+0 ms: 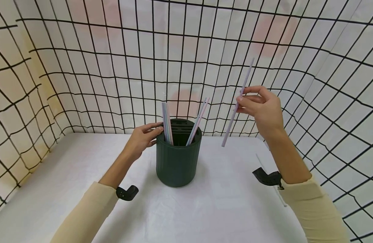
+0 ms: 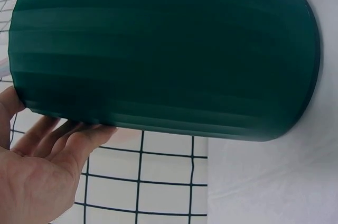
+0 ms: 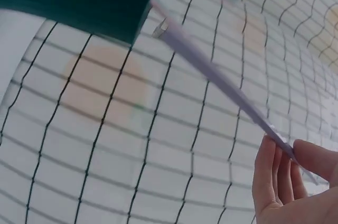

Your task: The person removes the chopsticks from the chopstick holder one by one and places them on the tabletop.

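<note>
A dark green ribbed holder [image 1: 177,165] stands upright on the white table, with slots in the back of its top. Two bunches of pale drinking straws lean in its front opening, the left straws [image 1: 167,125] against the left side and the right straws [image 1: 198,123] tilted right. My left hand [image 1: 142,138] grips the holder's left rim, thumb at the edge and fingers along the side [image 2: 53,166]. Higher up to the right, my right hand [image 1: 263,109] pinches a lilac drinking straw [image 1: 232,121] between thumb and fingers. Its hollow lower end is apart from the holder.
A thin clear or white straw [image 1: 281,197] lies on the table [image 1: 219,209] under my right forearm, partly hidden. Black wire grid [image 1: 137,71] backed by pale cloth encloses the back and both sides. Small black wrist cameras [image 1: 127,193] sit at both cuffs.
</note>
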Demonstrator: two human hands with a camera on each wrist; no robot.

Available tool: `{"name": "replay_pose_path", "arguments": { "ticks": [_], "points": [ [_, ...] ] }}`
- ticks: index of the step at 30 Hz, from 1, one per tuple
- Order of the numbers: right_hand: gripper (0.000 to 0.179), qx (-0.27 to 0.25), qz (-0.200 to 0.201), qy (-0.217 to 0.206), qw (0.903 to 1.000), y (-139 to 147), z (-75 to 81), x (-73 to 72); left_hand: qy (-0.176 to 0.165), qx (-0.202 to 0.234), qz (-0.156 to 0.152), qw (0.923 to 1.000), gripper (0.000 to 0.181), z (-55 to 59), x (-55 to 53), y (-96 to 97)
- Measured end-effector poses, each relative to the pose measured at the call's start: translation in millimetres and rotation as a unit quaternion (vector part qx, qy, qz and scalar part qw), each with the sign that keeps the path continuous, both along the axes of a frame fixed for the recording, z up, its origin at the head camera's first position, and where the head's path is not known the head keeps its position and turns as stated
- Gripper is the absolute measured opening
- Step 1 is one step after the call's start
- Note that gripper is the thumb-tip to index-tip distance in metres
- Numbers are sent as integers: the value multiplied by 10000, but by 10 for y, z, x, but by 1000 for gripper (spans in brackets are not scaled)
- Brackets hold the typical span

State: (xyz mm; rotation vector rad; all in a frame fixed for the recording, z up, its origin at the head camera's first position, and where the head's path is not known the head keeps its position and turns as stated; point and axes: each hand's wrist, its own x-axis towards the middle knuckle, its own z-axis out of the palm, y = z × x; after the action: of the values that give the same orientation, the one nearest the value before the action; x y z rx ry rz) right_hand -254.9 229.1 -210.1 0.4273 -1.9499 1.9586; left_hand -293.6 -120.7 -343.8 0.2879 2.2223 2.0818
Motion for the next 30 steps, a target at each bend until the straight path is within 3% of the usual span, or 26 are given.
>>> {"name": "replay_pose_path", "arguments": {
  "ticks": [7, 16, 24, 30],
  "points": [
    [40, 594, -222, -753, 9951, 328, -207, -59, 0, -33, 7, 10000, 50, -10, 4, -18],
    [40, 1261, -798, -1190, 9816, 776, -612, -124, 5, -18, 16, 10000, 50, -10, -5, -14],
    [37, 1968, -1067, -1597, 9615, 1179, -898, -158, 70, -23, -7, 10000, 48, 9, -14, -10],
    [47, 2390, -1170, -1944, 9441, 1383, -1162, -145, 30, -73, 4, 10000, 49, 3, -8, -8]
  ]
}}
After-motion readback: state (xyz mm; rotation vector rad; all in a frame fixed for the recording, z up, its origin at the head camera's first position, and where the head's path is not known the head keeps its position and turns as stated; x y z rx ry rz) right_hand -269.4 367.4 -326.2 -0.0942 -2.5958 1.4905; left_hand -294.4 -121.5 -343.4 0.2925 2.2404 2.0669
